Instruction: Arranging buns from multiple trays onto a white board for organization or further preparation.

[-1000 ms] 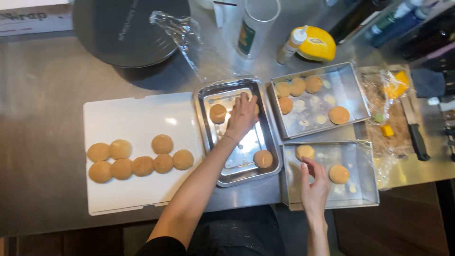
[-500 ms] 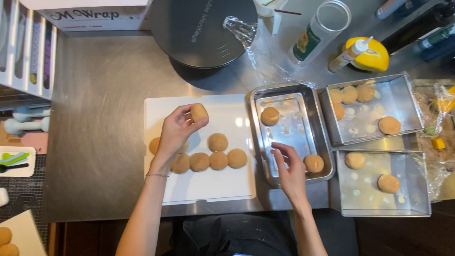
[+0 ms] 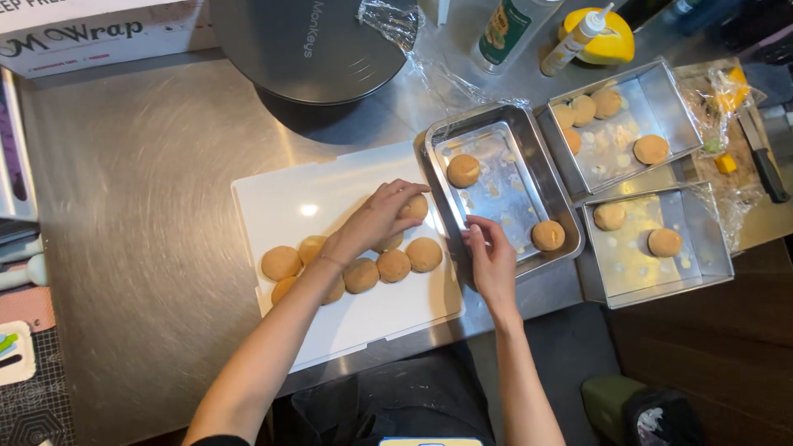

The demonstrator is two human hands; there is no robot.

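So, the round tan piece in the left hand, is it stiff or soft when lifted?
Probably soft: the left hand takes the dough ball lightly with fingertips. It likely keeps its shape, as those on the white board stay domed. Flat undersides should stop rolling.

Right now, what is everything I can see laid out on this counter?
dough rounds on board: about eight, tan, clustered on the white board
cutting board: one, white, centre of the counter
middle tray: one, metal, right of the board, holding two tan rounds
upper tray: one, metal, far right, about five rounds
lower tray: one, metal, near right, two rounds
round lid: one, dark, top centre
plastic wrap: clear, beside the lid
squeeze bottle: one, white, top right
knife: one, dark handle, far right
counter: steel
left hand: fingers on a round at the board's right edge
right hand: empty, fingers at the middle tray's rim
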